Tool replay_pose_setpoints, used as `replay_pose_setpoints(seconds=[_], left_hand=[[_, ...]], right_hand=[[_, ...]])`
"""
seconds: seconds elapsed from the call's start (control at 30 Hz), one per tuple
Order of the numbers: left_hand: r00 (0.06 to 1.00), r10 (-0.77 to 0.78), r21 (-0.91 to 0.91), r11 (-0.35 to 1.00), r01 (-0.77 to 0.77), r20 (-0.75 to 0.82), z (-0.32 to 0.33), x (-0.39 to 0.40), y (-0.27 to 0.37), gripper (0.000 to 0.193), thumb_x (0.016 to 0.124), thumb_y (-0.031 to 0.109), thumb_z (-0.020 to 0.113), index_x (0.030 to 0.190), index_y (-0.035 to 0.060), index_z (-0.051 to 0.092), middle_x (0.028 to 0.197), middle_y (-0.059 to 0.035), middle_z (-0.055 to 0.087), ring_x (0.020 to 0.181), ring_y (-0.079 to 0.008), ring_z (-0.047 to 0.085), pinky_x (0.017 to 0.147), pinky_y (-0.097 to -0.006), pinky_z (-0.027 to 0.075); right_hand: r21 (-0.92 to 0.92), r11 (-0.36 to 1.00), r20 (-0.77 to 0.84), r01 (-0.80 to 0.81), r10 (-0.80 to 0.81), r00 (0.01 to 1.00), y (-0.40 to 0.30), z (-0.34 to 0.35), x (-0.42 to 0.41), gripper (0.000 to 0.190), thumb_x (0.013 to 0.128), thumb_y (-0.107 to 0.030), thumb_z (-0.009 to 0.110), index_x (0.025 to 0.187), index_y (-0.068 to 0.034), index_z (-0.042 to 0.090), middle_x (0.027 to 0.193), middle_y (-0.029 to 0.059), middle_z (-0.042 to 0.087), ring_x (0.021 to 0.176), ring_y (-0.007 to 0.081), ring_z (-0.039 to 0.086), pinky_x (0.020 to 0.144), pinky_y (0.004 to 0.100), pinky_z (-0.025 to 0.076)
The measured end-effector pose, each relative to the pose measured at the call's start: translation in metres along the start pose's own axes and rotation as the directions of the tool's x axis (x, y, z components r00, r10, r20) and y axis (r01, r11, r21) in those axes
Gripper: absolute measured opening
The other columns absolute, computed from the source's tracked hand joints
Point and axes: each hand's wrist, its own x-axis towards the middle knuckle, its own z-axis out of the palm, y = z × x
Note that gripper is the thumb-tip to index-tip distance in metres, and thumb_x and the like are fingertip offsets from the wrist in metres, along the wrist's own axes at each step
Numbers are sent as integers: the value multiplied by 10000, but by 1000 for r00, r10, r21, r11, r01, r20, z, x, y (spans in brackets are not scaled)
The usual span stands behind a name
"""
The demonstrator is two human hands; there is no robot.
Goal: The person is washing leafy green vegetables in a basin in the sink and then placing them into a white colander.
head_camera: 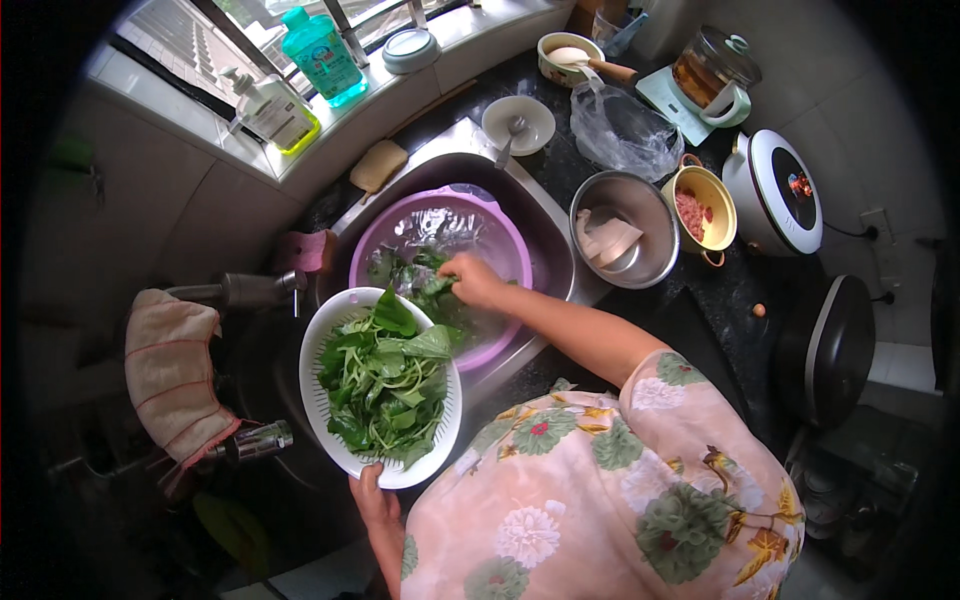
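My left hand (pixel 376 496) grips the near rim of a white plastic colander (pixel 312 390), tilted beside the sink. A heap of leafy greens (pixel 386 375) with thin stems fills it. In the sink (pixel 551 236) sits a purple plastic basin (pixel 365 225) of water. My right hand (pixel 474 280) reaches into this basin, its fingers closed around wet leaves (pixel 431 289). More leaves lie in the water around that hand, and the colander's far edge overlaps the basin's left rim.
Right of the sink stand a steel bowl (pixel 660 255) holding pale pieces of meat and a yellow pot (pixel 721 210) with minced meat. A faucet (pixel 255 291) juts in at left, near a pink sponge (pixel 306 250). Bottles (pixel 326 64) line the windowsill. A white bowl (pixel 491 120) holds a spoon.
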Motion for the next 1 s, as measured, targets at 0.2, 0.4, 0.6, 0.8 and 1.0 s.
replay_pose_setpoints(seconds=[0.2, 0.4, 0.6, 0.8, 1.0], left_hand=[[999, 21, -1, 1000, -21, -30, 10, -8, 7, 541, 755, -33, 504, 1295, -65, 479, 1194, -138, 588, 1060, -249, 589, 907, -343, 476], [995, 85, -24, 996, -86, -54, 7, -7, -1, 562, 756, -7, 508, 1313, -70, 461, 1201, -155, 578, 1069, -263, 587, 909, -353, 484], [991, 129, -4, 992, -129, -30, 0, 0, -10, 582, 757, 7, 522, 1330, -50, 444, 1198, -142, 579, 1029, -254, 608, 897, -370, 502], [995, 96, -12, 995, -96, -41, 4, -6, -3, 609, 757, 8, 530, 1353, -53, 416, 1201, -152, 574, 1039, -269, 610, 885, -370, 520], [995, 101, -33, 994, -101, -2, 5, -6, -2, 592, 761, 3, 522, 1340, -59, 419, 1197, -159, 573, 1039, -271, 613, 884, -372, 526]], right_hand=[[153, 985, -82, 78, -66, 994, -70, -65, 21, 304, 709, -45, 587, 983, -51, 718, 981, 230, 661, 944, 397, 632, 855, 432, 495], [66, 979, -81, 192, -187, 979, -96, -91, 26, 306, 728, 6, 560, 1010, -21, 676, 972, 148, 631, 959, 288, 610, 869, 354, 471], [-46, 972, -89, 231, -234, 968, -98, -87, 17, 289, 731, 8, 559, 994, -12, 676, 976, 145, 617, 930, 283, 609, 848, 348, 473], [64, 977, -81, 204, -199, 977, -113, -91, 10, 282, 757, 1, 593, 1023, -14, 684, 991, 130, 623, 964, 265, 621, 861, 332, 480], [24, 978, -89, 205, -202, 975, -121, -89, 6, 264, 765, 7, 593, 1014, -6, 679, 974, 119, 622, 945, 243, 620, 847, 319, 480]])
